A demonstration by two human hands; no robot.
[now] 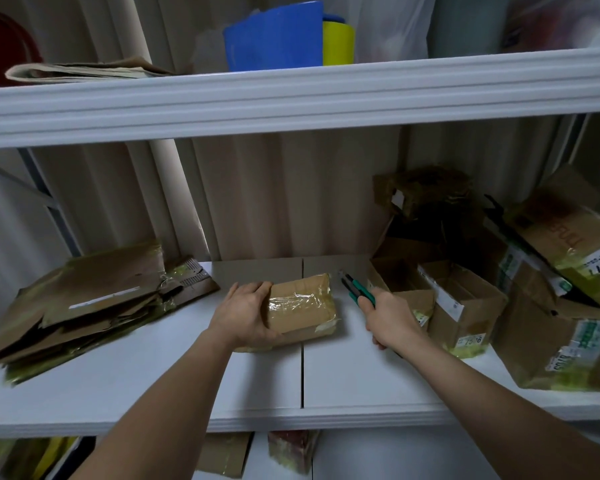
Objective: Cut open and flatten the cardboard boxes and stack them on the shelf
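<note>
White metal shelving (291, 98), two tiers; corrugated pale wall (274, 195) behind; dim, even light.

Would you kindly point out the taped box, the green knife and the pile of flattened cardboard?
taped box (302, 303): head view, on its shiny taped top.
green knife (355, 292): head view, on its handle above the right hand.
flattened cardboard (84, 299): head view, on the top sheet.

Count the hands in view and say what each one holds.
2. The left hand grips the taped cardboard box at mid-shelf; the right hand holds the green utility knife just right of it.
</note>
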